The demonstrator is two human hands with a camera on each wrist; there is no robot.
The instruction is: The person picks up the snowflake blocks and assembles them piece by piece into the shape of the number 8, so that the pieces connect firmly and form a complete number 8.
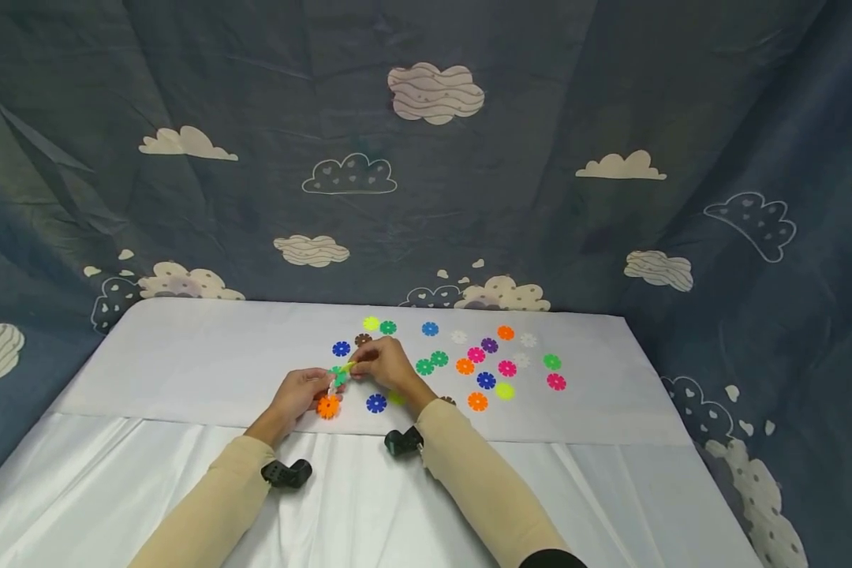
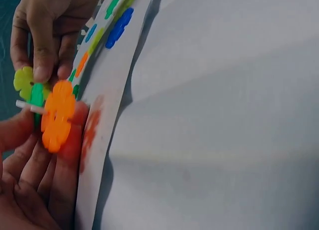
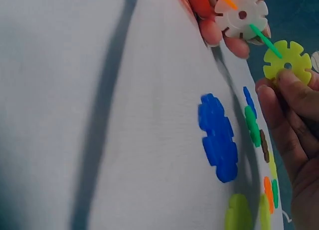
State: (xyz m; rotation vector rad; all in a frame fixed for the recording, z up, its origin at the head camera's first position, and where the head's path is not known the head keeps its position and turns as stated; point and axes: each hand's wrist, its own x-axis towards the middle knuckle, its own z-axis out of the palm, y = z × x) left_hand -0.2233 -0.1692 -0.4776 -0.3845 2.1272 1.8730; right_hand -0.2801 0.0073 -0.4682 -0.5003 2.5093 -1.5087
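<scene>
My left hand (image 1: 305,394) holds a short chain of notched plastic discs, slotted edge to edge. An orange disc (image 2: 59,116) hangs at its near end, joined to a white disc (image 3: 242,14), then a green disc (image 1: 338,376). Between thumb and fingers my right hand (image 1: 386,364) pinches a yellow disc (image 3: 287,63), whose edge meets the green one in the right wrist view. Both hands are close together over the left part of the loose discs. A blue disc (image 1: 376,403) lies on the table just right of the left hand.
Several loose discs in mixed colours lie flat across the white table (image 1: 206,355), mostly to the right, such as a pink disc (image 1: 557,382). Behind the table hangs a dark curtain (image 1: 525,221) with cloud prints. White cloth (image 1: 355,505) drapes in folds along the front.
</scene>
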